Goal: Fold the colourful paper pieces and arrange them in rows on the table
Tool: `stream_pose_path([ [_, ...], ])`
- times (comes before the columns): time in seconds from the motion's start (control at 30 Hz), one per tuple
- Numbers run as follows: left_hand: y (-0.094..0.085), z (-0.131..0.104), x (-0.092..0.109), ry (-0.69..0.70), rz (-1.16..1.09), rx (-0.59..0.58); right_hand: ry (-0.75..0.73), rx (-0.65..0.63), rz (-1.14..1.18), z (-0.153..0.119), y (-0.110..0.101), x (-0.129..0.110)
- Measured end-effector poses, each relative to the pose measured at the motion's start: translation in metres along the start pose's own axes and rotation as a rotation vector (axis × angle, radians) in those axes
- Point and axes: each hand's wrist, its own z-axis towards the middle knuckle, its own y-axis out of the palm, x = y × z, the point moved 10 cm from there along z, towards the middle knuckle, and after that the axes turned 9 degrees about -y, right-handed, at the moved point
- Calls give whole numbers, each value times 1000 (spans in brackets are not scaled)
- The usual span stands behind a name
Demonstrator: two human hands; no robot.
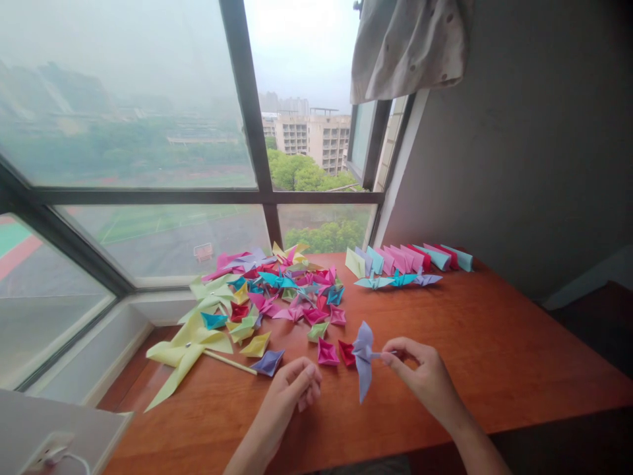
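Observation:
A lavender paper crane (363, 356) with spread wings is held by its narrow end between the thumb and fingers of my right hand (420, 373), above the wooden table (445, 336). My left hand (295, 388) is left of the crane, apart from it, with its fingers curled together; whether anything small is inside is hidden. Just beyond the hands sit a magenta paper boat (327, 352), a red one (347, 353) partly behind the crane's wing, and a purple one (268, 363).
A yellow pinwheel (188, 348) on a stick lies at the left. Many colourful paper boats and cranes are piled at the back (291, 307). Folded paper pieces (398, 259) stand in a row at the back right, with several cranes (403, 280) before them. Windows (208, 244) border the table.

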Motion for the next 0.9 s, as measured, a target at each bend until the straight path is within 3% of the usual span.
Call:
stream_pose_path([
  [0.23,11,-5,3,87,244,-20,80,235,-491,-16,-73,62],
  [0.4,12,-5,2,98,285,-27,272,327,-752,-36,-115,105],
  [0.57,11,-6,0,100,312,-25,363,304,-706,-45,-122,126],
  [0.9,11,-6,3,106,311,-14,423,232,-844,-36,-115,125],
])
